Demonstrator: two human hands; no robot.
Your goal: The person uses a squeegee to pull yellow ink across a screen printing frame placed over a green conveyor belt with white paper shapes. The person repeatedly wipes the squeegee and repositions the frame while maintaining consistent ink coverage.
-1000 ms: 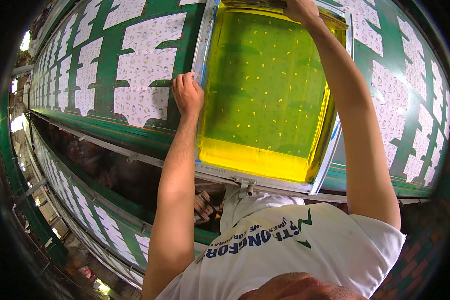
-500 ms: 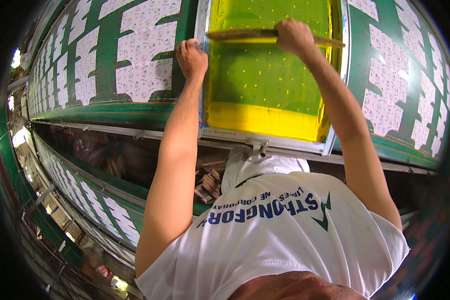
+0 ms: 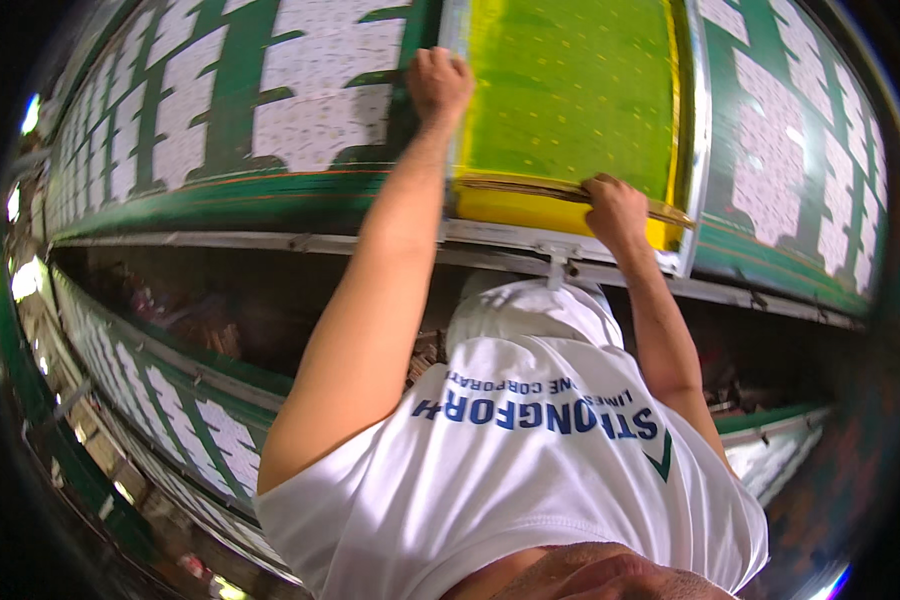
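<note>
A silk-screen printing frame (image 3: pixel 500 236) with metal rails lies on the green table, its mesh (image 3: pixel 570 95) looking yellow-green with small yellow marks. My left hand (image 3: pixel 438 85) is closed at the frame's left rail; its fingertips are partly hidden. Across the near part of the mesh lies a long brown squeegee (image 3: pixel 520 187), slightly tilted down to the right. My right hand (image 3: pixel 618 208) grips it right of its middle. Bright yellow ink (image 3: pixel 515 208) shows along the near side of the squeegee.
White printed fabric pieces (image 3: pixel 320 105) lie in rows on the green table (image 3: pixel 220 205) to the left, with more fabric pieces (image 3: pixel 770 150) to the right. A metal rail (image 3: pixel 300 243) runs along the near edge. Behind me stands another table (image 3: pixel 160 400) with similar pieces.
My right hand has drawn the squeegee from the far part of the mesh toward me, near the frame's near end. My left hand stays at the left rail. The view has shifted somewhat.
</note>
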